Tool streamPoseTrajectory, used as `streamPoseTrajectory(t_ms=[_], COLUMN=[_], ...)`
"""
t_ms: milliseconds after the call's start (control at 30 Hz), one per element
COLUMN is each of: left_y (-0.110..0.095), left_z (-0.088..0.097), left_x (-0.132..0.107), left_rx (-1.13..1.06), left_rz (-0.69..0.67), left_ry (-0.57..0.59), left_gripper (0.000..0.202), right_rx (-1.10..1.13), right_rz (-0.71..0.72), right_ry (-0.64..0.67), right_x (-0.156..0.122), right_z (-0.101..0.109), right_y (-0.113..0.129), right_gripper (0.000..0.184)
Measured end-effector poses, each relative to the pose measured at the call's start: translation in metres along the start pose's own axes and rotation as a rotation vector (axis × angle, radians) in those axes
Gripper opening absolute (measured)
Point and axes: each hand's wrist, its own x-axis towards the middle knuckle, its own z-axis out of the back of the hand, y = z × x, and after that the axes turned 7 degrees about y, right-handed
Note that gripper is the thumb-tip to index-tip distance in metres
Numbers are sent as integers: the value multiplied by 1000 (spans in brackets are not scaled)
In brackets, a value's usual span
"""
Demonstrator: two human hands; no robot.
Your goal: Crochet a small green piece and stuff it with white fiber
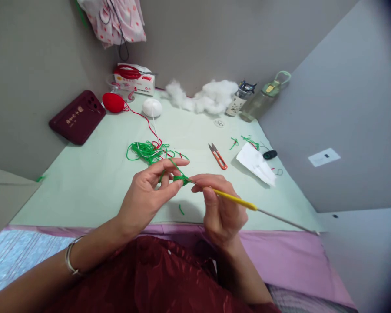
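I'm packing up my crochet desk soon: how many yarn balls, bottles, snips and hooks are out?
Yarn balls: 2, red ball and white ball
Bottles: 2
Snips: 1
Crochet hook: 1, held in the right hand
Total: 6

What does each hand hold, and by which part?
The right hand holds the hook by the front of its yellow grip. The left hand pinches the green crochet piece at the hook's tip.

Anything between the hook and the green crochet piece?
Nothing visible. The crochet hook in the right hand meets the green crochet piece directly, pinched by the left hand. The green yarn tangle and scissors lie farther back on the table.
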Motion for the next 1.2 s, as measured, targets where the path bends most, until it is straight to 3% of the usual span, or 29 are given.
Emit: streamPoseTrajectory(t_ms=[167,300,400,533,633,733,867,933,1033,1200], left_y=[-1,1,-1,-5,-2,2,0,-2,-5,-2], left_z=[-7,-7,-2,2,-1,-5,-4,-1,1,-1], left_x=[0,2,4,6,5,4,5,6,8,4], left_rx=[-4,-336,-540,-503,-408,-386,-534,-597,-572,-358], left_rz=[-20,162,328,274,188,128,283,365,330,182], left_ry=[-52,62,135,125,123,89,151,164,110,122], left_gripper=[27,44,46,39,37,40,39,31,26,28], right_rx=[-241,-462,-193,192,176,0,-262,-139,198,295], right_rz=[125,242,74,-138,-164,-94,106,52,-144,-270], right_ry=[24,-26,-94,-182,-92,-57,-73,-112,-200,-67], right_x=[-6,-9,-5,6,8,0,-7,-5,3,8], right_z=[-6,-11,-9,-6,-7,-11,-13,-11,-8,-6], right_y=[-9,-13,-10,-5,-6,-7,-7,-7,-6,-7], right_gripper=[25,26,24,22,20,24,31,28,24,16])
